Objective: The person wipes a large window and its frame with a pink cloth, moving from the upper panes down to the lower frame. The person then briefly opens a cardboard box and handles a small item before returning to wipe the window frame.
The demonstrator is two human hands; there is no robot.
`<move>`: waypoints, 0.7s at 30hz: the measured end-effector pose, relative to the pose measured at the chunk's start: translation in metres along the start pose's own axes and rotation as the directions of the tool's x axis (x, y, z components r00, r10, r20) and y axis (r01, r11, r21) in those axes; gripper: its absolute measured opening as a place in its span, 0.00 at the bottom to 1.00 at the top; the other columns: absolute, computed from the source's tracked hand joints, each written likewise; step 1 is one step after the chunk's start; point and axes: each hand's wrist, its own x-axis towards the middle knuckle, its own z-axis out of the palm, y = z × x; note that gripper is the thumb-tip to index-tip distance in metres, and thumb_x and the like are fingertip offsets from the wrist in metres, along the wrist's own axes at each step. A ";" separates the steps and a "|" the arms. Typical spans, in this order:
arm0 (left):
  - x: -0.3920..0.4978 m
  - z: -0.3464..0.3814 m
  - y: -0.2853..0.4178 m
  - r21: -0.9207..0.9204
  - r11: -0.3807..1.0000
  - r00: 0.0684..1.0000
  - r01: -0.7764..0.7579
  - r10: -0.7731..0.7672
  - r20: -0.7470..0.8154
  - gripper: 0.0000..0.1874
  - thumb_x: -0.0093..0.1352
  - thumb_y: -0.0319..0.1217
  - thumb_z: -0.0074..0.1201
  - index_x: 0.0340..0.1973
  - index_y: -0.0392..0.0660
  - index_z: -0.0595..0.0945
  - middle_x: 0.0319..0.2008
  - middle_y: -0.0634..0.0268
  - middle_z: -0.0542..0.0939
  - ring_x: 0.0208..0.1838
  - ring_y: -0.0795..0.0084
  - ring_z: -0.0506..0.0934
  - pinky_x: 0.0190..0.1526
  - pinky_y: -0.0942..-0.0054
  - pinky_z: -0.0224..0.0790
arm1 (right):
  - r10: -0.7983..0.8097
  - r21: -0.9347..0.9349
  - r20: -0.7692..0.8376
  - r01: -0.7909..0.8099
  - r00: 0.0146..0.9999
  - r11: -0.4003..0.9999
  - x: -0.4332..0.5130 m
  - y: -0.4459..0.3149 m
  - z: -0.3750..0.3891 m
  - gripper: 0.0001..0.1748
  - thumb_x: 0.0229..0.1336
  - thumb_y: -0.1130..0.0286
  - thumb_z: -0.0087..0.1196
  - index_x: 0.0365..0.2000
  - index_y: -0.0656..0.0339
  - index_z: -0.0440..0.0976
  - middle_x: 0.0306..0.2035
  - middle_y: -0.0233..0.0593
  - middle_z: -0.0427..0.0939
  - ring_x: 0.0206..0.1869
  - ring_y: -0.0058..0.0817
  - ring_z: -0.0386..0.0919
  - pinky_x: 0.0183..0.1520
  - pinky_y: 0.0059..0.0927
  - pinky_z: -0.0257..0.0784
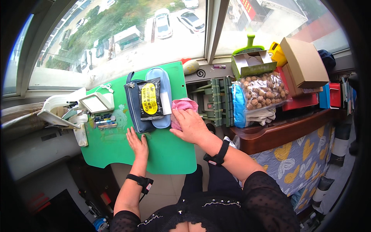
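Note:
My right hand [191, 124] lies on a pink cloth [185, 104] at the right edge of the green desk top [171, 153], its fingers over the cloth. My left hand [137, 142] rests with spread fingers on the desk, just below a dark blue zipped pouch [133, 107], and holds nothing. A black and yellow packet of wipes [150, 100] lies across the pouch and a light blue case [161, 124]. A white piece, perhaps paper, sits beside the packet. Several pens [105, 121] lie left of the pouch.
A white-framed device [95, 103] and a white organizer [55, 111] stand at the left. Beyond the desk's right edge are green folded frames [216, 101], a bag of walnuts [263, 91], an opened box [255, 62] and a cardboard box [304, 62]. Windows rise behind.

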 end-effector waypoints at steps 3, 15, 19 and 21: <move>0.005 0.009 0.009 0.106 0.987 0.993 0.121 -0.122 0.001 0.37 0.67 0.31 0.49 0.70 0.46 0.54 0.73 0.54 0.49 0.73 0.43 0.47 0.70 0.45 0.39 | -0.009 0.198 -0.153 0.040 0.988 0.979 0.005 0.029 -0.017 0.28 0.52 0.54 0.58 0.51 0.58 0.72 0.49 0.43 0.75 0.50 0.42 0.72 0.53 0.41 0.68; -0.004 0.028 0.012 0.445 0.877 0.983 0.180 -0.179 -0.044 0.33 0.67 0.28 0.45 0.69 0.47 0.58 0.74 0.61 0.47 0.76 0.51 0.43 0.71 0.51 0.32 | 0.504 0.537 0.038 -0.443 0.863 0.718 0.068 0.180 0.022 0.19 0.57 0.65 0.55 0.48 0.60 0.74 0.43 0.44 0.77 0.33 0.30 0.77 0.42 0.31 0.74; -0.009 0.029 0.005 0.360 0.916 0.984 0.178 -0.173 -0.048 0.32 0.67 0.30 0.45 0.68 0.42 0.59 0.73 0.54 0.51 0.75 0.51 0.45 0.71 0.54 0.32 | 0.539 0.409 0.037 -0.504 0.842 0.760 0.074 0.213 0.044 0.17 0.56 0.67 0.54 0.47 0.60 0.74 0.44 0.45 0.77 0.34 0.35 0.78 0.44 0.35 0.74; -0.013 0.027 0.000 0.219 0.955 0.980 0.198 -0.193 -0.047 0.31 0.68 0.31 0.45 0.67 0.40 0.59 0.72 0.49 0.52 0.75 0.50 0.45 0.71 0.55 0.32 | 0.567 0.328 0.008 -0.538 0.823 0.776 0.094 0.234 0.055 0.19 0.55 0.68 0.55 0.48 0.62 0.72 0.46 0.48 0.76 0.48 0.43 0.76 0.53 0.40 0.71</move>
